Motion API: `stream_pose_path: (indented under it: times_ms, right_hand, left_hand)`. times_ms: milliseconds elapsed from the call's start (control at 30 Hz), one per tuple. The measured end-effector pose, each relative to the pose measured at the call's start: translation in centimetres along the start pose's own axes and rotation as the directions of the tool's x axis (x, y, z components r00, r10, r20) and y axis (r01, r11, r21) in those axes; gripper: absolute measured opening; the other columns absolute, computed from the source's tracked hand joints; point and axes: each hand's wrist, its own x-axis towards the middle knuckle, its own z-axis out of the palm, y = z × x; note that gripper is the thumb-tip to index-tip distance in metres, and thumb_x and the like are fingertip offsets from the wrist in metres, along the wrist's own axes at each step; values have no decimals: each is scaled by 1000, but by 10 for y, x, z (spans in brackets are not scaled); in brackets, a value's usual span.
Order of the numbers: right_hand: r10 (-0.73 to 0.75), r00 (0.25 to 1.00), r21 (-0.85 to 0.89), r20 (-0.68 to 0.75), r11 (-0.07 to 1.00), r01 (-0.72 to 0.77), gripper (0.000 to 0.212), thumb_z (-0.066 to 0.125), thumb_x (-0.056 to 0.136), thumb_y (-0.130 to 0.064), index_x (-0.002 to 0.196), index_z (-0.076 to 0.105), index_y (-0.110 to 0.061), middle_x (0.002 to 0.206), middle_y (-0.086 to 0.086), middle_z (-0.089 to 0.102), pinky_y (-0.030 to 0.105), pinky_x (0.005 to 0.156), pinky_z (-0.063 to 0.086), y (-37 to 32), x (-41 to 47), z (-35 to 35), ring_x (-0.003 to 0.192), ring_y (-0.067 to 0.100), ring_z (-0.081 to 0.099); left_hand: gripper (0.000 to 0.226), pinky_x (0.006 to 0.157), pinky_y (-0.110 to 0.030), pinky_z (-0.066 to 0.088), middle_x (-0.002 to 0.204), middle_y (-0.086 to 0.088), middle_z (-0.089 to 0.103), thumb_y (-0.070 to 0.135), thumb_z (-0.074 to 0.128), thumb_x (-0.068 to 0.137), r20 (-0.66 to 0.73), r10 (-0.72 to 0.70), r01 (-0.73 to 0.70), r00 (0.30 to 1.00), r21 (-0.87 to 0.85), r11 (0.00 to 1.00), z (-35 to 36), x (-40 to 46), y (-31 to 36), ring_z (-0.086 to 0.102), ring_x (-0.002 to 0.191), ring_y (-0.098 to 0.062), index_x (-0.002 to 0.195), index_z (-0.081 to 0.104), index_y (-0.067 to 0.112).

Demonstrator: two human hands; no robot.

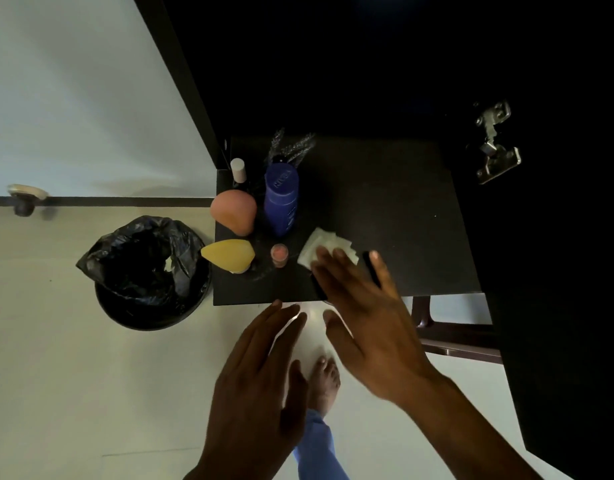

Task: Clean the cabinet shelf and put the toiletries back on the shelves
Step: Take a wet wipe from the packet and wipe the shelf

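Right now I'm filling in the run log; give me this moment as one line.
phase: wiping | right hand: fingers on white cloth on shelf | left hand: open, empty | blue bottle: upright, shelf's left

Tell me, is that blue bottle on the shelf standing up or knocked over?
Standing upright. The blue bottle rests on its base on the dark shelf, its cap end toward the camera, beside the pink sponge.

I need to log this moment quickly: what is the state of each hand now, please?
Left hand: open, fingers spread, holding nothing, in front of the shelf.
Right hand: open, fingertips on the white tissue, over a dark object.
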Motion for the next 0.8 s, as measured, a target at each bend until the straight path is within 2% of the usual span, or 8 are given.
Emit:
stream_pose_path:
  times_ms: [100,267,367,433,500,600,700,800]
  right_hand:
    - [-20,1000,38,-9,999,21,58,38,105,-38,160,37,-17,168,0,30,55,129,15,-10,-14,10,159,11,18]
    - [-21,996,150,-84,988,33,54,49,102,-37,154,49,-20,162,-5,41,57,128,19,-8,-7,6,155,8,28]
    - [0,985,239,-174,970,42,55,57,98,-40,148,56,-17,157,-5,50,57,126,25,-13,-3,3,151,8,38]
    - [21,954,262,-300,963,61,53,64,94,-38,139,64,-11,150,0,58,54,124,30,-19,1,2,145,13,48]
    - [98,902,268,-421,963,21,47,70,91,-40,127,72,-9,137,1,67,46,117,41,-28,11,3,133,17,58]
    - [261,845,303,-467,945,-125,46,72,87,-51,120,73,-18,121,-2,71,33,99,50,-46,31,4,114,17,64]
    - [321,862,318,-392,927,-201,46,67,87,-57,121,69,-26,118,-7,72,24,101,41,-56,49,10,112,13,62]
    - [374,868,362,-327,898,-250,36,64,88,-57,116,63,-34,113,-11,72,43,98,51,-62,58,22,109,13,63]
  left_hand:
    - [45,116,-8,23,133,-1,67,25,53,88,-48,-26,27,999,27,999,-12,1,-6,47,131,-8,128,70,14]
    - [32,106,-14,38,119,6,70,25,56,88,-149,-82,82,985,-6,997,-28,8,-19,59,116,-10,112,75,19]
    - [20,85,-29,53,110,8,64,21,63,86,-296,-219,199,930,-97,975,-37,16,-21,62,101,-12,106,67,21]
    - [26,72,-23,50,106,3,58,22,69,83,-360,-276,249,891,-122,961,-44,24,-22,61,90,-19,106,55,20]
    - [37,67,-21,47,104,-3,53,27,73,81,-388,-290,267,875,-112,957,-49,32,-29,59,84,-24,108,48,17]
    - [55,68,-30,53,112,-8,52,39,79,81,-370,-305,287,877,-104,952,-53,42,-40,59,89,-25,118,47,13]
    - [69,77,-31,55,124,-5,54,47,81,79,-307,-297,274,904,-117,955,-55,53,-44,59,105,-21,130,51,13]
    - [63,82,-20,49,125,-1,61,51,78,80,-269,-240,221,933,-101,970,-54,60,-49,56,111,-13,130,56,18]
